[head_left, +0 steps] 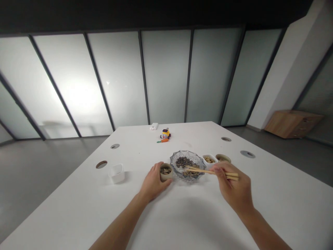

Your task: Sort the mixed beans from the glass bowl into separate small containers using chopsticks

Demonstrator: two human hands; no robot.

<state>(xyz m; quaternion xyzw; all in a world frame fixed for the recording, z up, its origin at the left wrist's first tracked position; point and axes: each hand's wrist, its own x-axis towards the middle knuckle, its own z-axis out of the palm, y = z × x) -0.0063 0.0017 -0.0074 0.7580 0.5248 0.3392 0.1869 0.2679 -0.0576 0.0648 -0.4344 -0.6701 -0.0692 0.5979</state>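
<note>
My left hand point(154, 182) is wrapped round a small beige cup point(166, 177) that has seeds in it, close to the left side of a glass bowl point(174, 171). In my right hand point(234, 185) is a pair of wooden chopsticks point(205, 171), whose tips reach down into the glass bowl. Dark seeds point(183, 161) lie at the bowl's back left, and lighter striped seeds point(191, 173) lie toward its front right. Whether the tips pinch a seed is too small to tell.
Right of the bowl stand a white dish point(209, 164) of pale nuts and another beige cup point(223, 158). An unlidded white square container point(116, 174) is at left. Farther back are a yellow toy vehicle point(165, 133), an orange-and-green item point(163, 141) and a white box point(154, 126). Several holes pierce the table point(85, 208).
</note>
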